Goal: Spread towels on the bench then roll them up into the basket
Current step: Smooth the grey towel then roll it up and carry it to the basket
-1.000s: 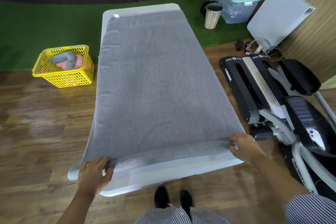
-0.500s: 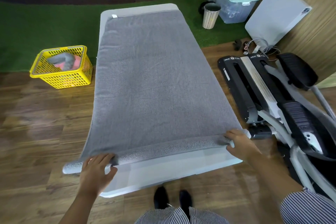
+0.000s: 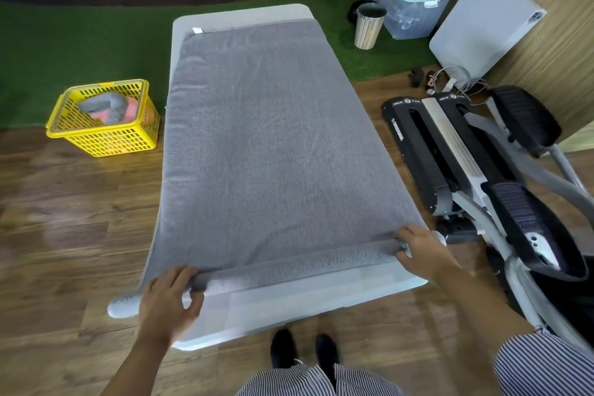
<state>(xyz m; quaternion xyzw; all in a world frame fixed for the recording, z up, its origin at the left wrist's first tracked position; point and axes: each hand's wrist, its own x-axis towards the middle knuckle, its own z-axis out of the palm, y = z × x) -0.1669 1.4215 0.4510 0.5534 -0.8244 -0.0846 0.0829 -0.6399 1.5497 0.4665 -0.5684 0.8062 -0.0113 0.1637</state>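
Rolled slightly farther up the pale padded rectangular bench [image 3: 321, 296], the fuzzy grey terry towel [image 3: 263, 145] covers it; left hand [image 3: 167, 299] and right hand [image 3: 421, 251] curl fingers around the roll's ends. Perforated yellow plastic basket [image 3: 106, 138] stands left.

Matt grey terry towel [image 3: 270, 151], perforated yellow plastic basket [image 3: 106, 138], glossy wood floor [image 3: 64, 235]

The pale bench [image 3: 289, 302] is carrying a grey towel [image 3: 263, 145] lying flat along its length (its near edge rolled into a thin tube), stretching away from where both hands are gripping that roll.
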